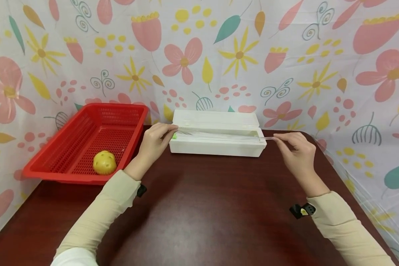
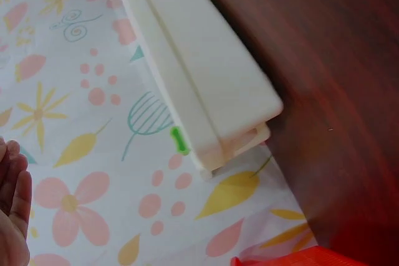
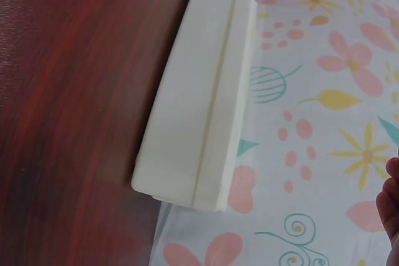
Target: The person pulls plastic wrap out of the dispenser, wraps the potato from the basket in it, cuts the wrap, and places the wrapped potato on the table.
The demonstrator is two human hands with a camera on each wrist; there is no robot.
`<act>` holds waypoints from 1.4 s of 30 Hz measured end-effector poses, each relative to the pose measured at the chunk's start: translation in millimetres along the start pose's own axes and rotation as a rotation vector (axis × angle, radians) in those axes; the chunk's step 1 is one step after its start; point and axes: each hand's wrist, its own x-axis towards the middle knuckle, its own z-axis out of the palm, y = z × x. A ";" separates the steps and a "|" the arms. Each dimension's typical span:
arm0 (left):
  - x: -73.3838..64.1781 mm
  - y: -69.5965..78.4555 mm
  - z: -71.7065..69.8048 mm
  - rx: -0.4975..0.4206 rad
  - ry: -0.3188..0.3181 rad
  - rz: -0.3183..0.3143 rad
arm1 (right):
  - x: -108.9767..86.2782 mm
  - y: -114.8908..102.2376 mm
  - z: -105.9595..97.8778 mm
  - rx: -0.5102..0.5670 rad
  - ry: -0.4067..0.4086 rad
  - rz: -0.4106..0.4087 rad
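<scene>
A long white plastic wrap dispenser box (image 1: 216, 146) stands at the back of the table with its lid (image 1: 216, 117) raised. A strip of clear plastic wrap (image 1: 219, 136) stretches across its opening. My left hand (image 1: 154, 142) pinches the left end of the wrap, beside a small green slider (image 1: 174, 136) on the box. At the right end, my right hand (image 1: 297, 149) pinches the other end of the wrap, just past the box's edge. In the left wrist view the left hand (image 2: 14, 207) shows only partly; the right wrist view likewise catches just part of the right hand (image 3: 389, 210).
To the left sits a red perforated basket (image 1: 66, 179) with a yellow, dimpled, potato-like item (image 1: 104, 162) inside. A patterned curtain (image 1: 199, 74) hangs behind the dark wood table (image 1: 219, 207).
</scene>
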 end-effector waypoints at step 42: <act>-4.5 37.9 -39.1 0.021 0.031 0.179 | 3.5 -62.9 -29.8 0.160 0.206 -0.181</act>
